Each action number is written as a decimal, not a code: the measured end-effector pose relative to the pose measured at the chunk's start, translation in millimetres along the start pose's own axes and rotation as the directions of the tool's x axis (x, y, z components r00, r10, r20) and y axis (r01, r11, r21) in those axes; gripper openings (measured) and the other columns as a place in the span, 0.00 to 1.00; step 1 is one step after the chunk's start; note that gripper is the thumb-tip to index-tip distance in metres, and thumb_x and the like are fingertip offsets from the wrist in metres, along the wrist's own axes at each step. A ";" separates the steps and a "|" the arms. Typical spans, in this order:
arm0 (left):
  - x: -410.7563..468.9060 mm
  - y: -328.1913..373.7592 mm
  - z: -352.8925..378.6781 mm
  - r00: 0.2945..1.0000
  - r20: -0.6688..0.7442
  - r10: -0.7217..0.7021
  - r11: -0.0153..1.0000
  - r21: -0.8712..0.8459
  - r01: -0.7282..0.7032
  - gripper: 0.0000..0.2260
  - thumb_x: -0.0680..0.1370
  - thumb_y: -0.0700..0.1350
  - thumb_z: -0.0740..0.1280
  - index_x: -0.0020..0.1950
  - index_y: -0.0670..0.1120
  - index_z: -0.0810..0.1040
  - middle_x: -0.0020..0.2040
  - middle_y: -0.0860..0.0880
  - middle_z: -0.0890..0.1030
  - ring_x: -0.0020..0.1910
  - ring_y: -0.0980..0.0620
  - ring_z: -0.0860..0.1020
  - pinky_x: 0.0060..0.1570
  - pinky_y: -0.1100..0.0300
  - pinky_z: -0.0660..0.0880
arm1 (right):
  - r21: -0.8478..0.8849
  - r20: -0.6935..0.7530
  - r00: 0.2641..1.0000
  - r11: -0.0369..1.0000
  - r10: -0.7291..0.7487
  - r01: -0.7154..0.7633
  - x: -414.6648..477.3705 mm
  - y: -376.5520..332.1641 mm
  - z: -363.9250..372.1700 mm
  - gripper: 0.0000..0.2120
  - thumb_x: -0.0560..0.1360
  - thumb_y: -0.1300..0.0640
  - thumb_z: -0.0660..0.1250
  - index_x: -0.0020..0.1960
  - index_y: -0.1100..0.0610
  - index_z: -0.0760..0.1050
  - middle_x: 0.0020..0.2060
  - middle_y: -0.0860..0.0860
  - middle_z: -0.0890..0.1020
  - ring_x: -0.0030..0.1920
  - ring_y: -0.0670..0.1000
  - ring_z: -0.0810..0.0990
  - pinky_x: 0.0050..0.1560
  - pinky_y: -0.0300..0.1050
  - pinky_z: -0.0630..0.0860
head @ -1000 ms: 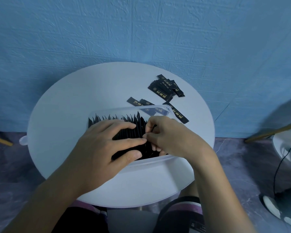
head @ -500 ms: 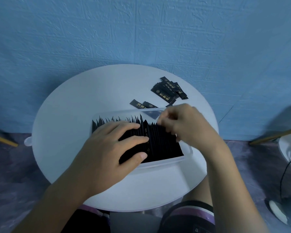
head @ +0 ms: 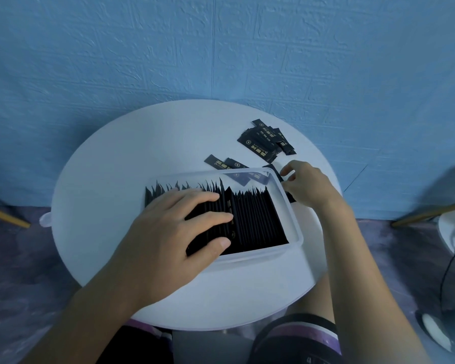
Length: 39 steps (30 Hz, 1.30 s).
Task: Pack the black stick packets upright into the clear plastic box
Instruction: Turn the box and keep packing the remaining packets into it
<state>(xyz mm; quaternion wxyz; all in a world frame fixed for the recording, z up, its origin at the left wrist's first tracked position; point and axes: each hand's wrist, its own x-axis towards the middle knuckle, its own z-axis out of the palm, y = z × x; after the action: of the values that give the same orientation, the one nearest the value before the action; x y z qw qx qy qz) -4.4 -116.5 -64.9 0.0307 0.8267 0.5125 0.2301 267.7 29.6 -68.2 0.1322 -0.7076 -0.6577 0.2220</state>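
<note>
The left hand [head: 168, 232] lies flat on the packed row of black stick packets [head: 255, 219]. Its fingers are straight and a little spread across their top edges, with the thumb along the near side, and the forearm comes in from the lower left. The right hand [head: 309, 187] sits just outside the far right corner of the clear plastic box [head: 247, 258]. Its thumb and fingers are curled over a single packet [head: 273, 168] that lies on the counter [head: 111, 185] against that corner. Whether they have pinched it cannot be told.

The row stands upright in the box and fills it from the left wall to near the right wall, its jagged top edges showing along the far side. Small gold marks show on a few packets in the middle of the row.

Two more packets [head: 222, 163] lie flat just behind the far wall of the box, partly seen through the plastic. Farther back and to the right is a loose pile of packets [head: 264, 143], face up. Each carries a gold round emblem and gold characters. One line appears to read "BLACK COFFEE"; the rest is too small to read.

The counter is round and white and stands against a blue textured wall [head: 221, 48].
</note>
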 end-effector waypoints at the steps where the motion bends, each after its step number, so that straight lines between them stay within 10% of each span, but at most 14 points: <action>1: 0.1 0.1 0.1 1.000 -0.001 -0.001 1.000 -0.002 0.001 0.18 0.81 0.62 0.59 0.64 0.59 0.81 0.68 0.59 0.76 0.68 0.54 0.73 0.67 0.54 0.70 | -0.015 -0.001 1.000 1.000 -0.006 0.006 1.5 0.5 -0.4 0.12 0.77 0.56 0.68 0.61 0.53 0.75 0.48 0.51 0.81 0.49 0.55 0.77 0.49 0.45 0.71; 16: 0.0 0.7 0.6 1.000 -0.012 -0.009 1.000 -0.008 0.009 0.17 0.81 0.62 0.60 0.64 0.59 0.81 0.68 0.59 0.76 0.68 0.55 0.73 0.67 0.55 0.69 | 0.165 0.061 0.970 0.961 -0.236 0.224 37.7 -18.1 -6.3 0.06 0.75 0.54 0.72 0.40 0.52 0.79 0.36 0.47 0.81 0.38 0.47 0.76 0.45 0.47 0.74; 23: 0.2 1.3 0.7 1.000 -0.008 -0.017 1.000 -0.019 0.017 0.17 0.81 0.62 0.60 0.64 0.59 0.81 0.68 0.59 0.76 0.69 0.55 0.73 0.69 0.50 0.70 | 0.134 0.168 0.943 0.955 -0.286 0.265 43.3 -26.3 9.7 0.21 0.65 0.50 0.77 0.55 0.52 0.75 0.42 0.49 0.77 0.39 0.48 0.75 0.42 0.43 0.72; 29: 0.7 2.2 0.6 1.000 -0.019 -0.013 1.000 -0.013 0.013 0.17 0.80 0.61 0.61 0.64 0.59 0.82 0.67 0.59 0.76 0.67 0.55 0.73 0.66 0.54 0.70 | 0.143 0.237 0.941 0.966 -0.243 0.213 42.4 -24.5 7.6 0.11 0.75 0.55 0.74 0.53 0.57 0.77 0.38 0.52 0.79 0.36 0.53 0.76 0.37 0.42 0.71; 39: 0.7 3.1 1.1 1.000 -0.021 -0.011 1.000 -0.013 0.011 0.17 0.81 0.62 0.60 0.64 0.59 0.82 0.67 0.59 0.76 0.67 0.55 0.73 0.66 0.55 0.70 | 0.463 -0.152 0.968 0.851 -0.201 0.249 -13.2 -32.2 -39.1 0.11 0.75 0.51 0.73 0.40 0.54 0.75 0.33 0.49 0.81 0.32 0.49 0.74 0.36 0.42 0.70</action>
<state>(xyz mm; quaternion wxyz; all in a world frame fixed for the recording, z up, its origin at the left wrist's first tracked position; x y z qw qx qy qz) -1.1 -117.1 -64.8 0.0318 0.8212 0.5159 0.2420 258.2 23.8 -17.1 0.3601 -0.5810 -0.6533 0.3255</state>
